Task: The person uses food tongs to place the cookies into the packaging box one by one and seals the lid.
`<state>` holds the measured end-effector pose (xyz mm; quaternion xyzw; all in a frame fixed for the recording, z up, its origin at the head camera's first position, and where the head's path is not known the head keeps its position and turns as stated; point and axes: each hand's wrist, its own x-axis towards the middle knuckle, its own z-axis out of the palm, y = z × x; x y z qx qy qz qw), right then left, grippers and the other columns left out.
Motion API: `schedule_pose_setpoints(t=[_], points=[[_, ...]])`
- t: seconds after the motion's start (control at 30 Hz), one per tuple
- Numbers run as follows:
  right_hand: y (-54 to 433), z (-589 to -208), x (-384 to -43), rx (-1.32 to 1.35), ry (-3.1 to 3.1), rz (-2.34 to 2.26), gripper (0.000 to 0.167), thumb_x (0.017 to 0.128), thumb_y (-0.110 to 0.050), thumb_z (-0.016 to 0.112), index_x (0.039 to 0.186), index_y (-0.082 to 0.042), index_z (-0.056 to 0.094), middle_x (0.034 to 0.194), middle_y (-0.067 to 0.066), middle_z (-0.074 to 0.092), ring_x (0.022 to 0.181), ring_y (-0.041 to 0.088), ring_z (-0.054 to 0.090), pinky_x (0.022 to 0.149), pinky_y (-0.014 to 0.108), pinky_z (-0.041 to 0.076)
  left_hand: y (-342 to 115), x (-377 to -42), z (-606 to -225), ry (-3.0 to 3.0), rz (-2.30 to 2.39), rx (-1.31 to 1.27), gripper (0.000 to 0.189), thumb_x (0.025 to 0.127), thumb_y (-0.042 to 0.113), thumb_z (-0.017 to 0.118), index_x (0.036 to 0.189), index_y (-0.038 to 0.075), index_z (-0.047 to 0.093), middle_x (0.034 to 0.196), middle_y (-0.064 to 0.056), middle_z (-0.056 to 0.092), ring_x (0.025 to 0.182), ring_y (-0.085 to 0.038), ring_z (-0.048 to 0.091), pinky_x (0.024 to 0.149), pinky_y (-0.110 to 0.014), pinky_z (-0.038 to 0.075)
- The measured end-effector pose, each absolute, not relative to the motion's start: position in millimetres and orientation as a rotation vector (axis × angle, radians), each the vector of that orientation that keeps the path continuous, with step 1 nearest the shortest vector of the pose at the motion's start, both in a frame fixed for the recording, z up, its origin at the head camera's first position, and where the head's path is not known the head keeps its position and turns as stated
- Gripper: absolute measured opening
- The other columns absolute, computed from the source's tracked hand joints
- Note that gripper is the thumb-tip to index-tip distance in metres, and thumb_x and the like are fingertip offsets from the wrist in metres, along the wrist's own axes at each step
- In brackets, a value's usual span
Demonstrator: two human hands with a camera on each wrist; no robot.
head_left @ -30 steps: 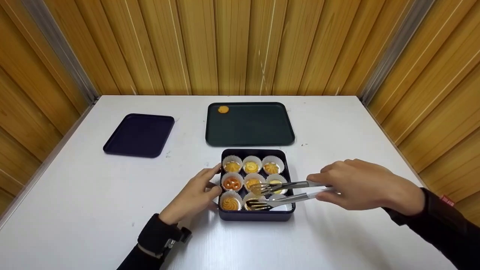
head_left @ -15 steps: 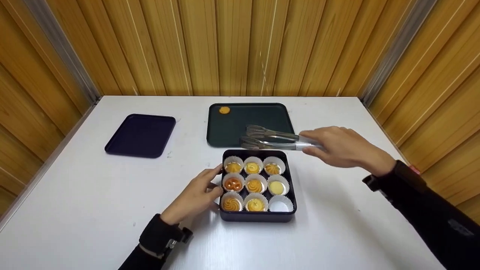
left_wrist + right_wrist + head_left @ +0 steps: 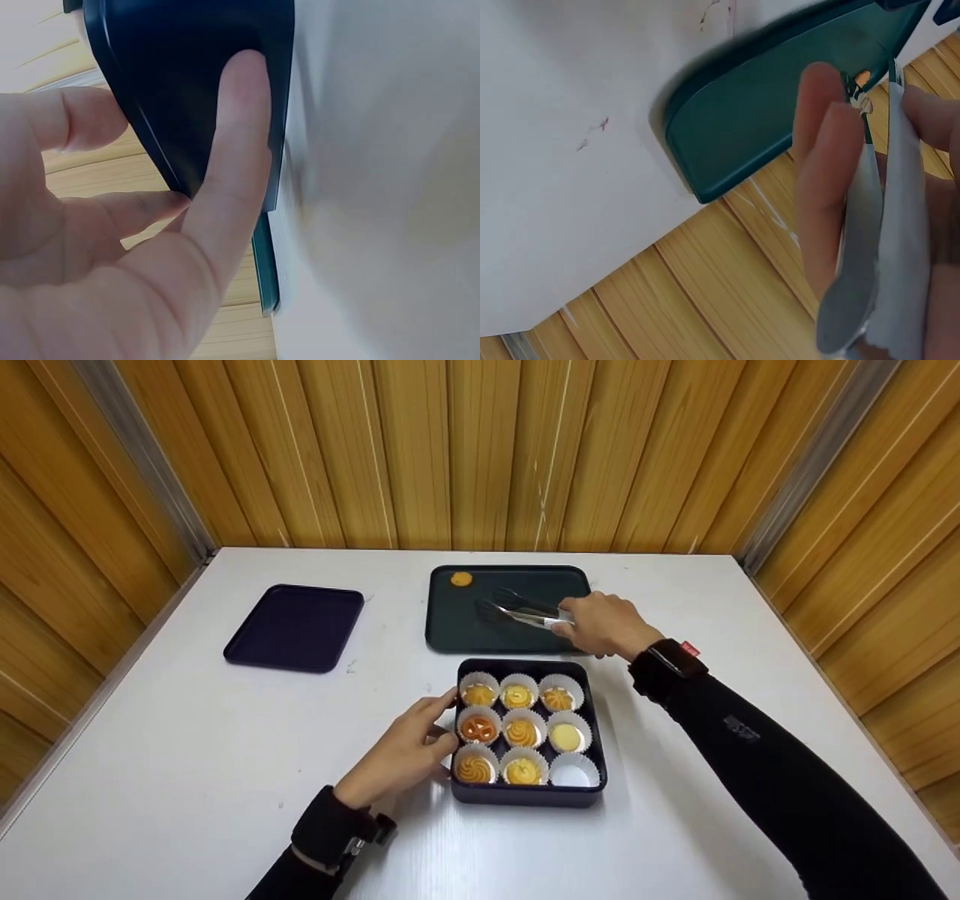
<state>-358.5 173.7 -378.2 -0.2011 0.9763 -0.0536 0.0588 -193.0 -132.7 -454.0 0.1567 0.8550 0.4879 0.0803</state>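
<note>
My left hand [image 3: 397, 750] rests its fingertips against the left side of a dark square box [image 3: 529, 795]; in the left wrist view one finger lies flat on the box's wall [image 3: 187, 67]. Inside the box stand several white paper cups. Most hold a cookie, among them swirled ones, a pretzel-shaped one [image 3: 478, 727] and a plain pale round one [image 3: 564, 737]. The front right cup [image 3: 574, 772] holds nothing. My right hand [image 3: 604, 622] grips metal tongs [image 3: 529, 619] by their light handles, the arms spread apart and tips over the dark green tray [image 3: 480, 641].
A round orange-yellow cookie [image 3: 461, 579] lies at the green tray's back left corner. To the left, a dark purple tray [image 3: 296, 626] sits on the white table [image 3: 187, 765]. Wood-look panels [image 3: 420, 450] rise behind and at both sides.
My right hand has carried the tongs from above the box, forward over the green tray. The front middle cookie and front right cup are now uncovered. My left hand stays at the box.
</note>
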Motion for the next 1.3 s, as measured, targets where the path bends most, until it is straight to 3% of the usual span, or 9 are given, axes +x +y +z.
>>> schedule_pose_setpoints(t=[0.17,0.4,0.67,0.8,0.93,1.07,1.3], points=[[155.2,-384.8,-373.1,-0.614,3.0,-0.158,0.055,0.109,-0.039,0.058,0.145,0.002,0.06,0.131,0.029,0.067,0.114,0.045,0.068,0.095,0.06,0.057,-132.2,-193.8,-453.8,2.553,1.449,0.454,0.074,0.1,0.014,0.059,0.168,0.01,0.031,0.155,-0.014,0.051,0.117,-0.027,0.068,0.105,-0.047,0.055],[130.5,-387.5,-390.3,-0.534,2.96,-0.208,0.048,0.11,-0.041,0.057,0.133,0.001,0.065,0.112,0.024,0.07,0.074,0.027,0.072,0.078,0.045,0.058,-131.9,-192.1,-454.3,2.564,1.447,0.459,0.073,0.1,0.014,0.061,0.167,0.009,0.033,0.154,-0.016,0.051,0.118,-0.029,0.068,0.106,-0.05,0.055],[117.2,-391.8,-402.1,-0.461,2.969,-0.272,0.048,0.11,-0.042,0.058,0.137,-0.003,0.064,0.113,0.021,0.069,0.072,0.024,0.069,0.064,0.036,0.053,-127.6,-191.4,-453.6,2.539,1.462,0.477,0.073,0.1,0.014,0.061,0.167,0.01,0.033,0.154,-0.015,0.051,0.117,-0.03,0.068,0.106,-0.049,0.055],[115.9,-391.0,-404.9,-0.484,2.996,-0.258,0.048,0.11,-0.038,0.058,0.138,-0.001,0.064,0.124,0.026,0.068,0.097,0.037,0.071,0.082,0.048,0.058,-126.8,-192.5,-453.5,2.54,1.455,0.493,0.073,0.1,0.014,0.06,0.167,0.009,0.032,0.154,-0.016,0.051,0.117,-0.03,0.069,0.105,-0.048,0.056],[120.5,-389.0,-402.0,-0.504,3.006,-0.224,0.049,0.11,-0.036,0.057,0.143,0.001,0.063,0.137,0.029,0.064,0.12,0.045,0.065,0.099,0.057,0.055,-125.7,-193.7,-453.1,2.56,1.43,0.521,0.072,0.1,0.014,0.06,0.166,0.006,0.033,0.153,-0.016,0.052,0.115,-0.03,0.069,0.104,-0.048,0.056],[129.5,-377.1,-396.7,-0.523,2.975,-0.153,0.047,0.111,-0.036,0.056,0.139,0.002,0.065,0.136,0.029,0.065,0.122,0.046,0.064,0.103,0.058,0.053,-124.6,-194.0,-452.3,2.555,1.424,0.522,0.072,0.1,0.014,0.06,0.167,0.007,0.033,0.153,-0.016,0.052,0.115,-0.029,0.069,0.103,-0.047,0.057],[154.4,-342.0,-379.2,-0.556,2.835,-0.018,0.052,0.11,-0.033,0.057,0.147,0.003,0.059,0.147,0.027,0.06,0.134,0.048,0.058,0.112,0.062,0.048,-126.1,-194.4,-453.4,2.561,1.421,0.517,0.072,0.1,0.013,0.061,0.166,0.008,0.034,0.154,-0.016,0.052,0.116,-0.03,0.069,0.104,-0.049,0.056]])
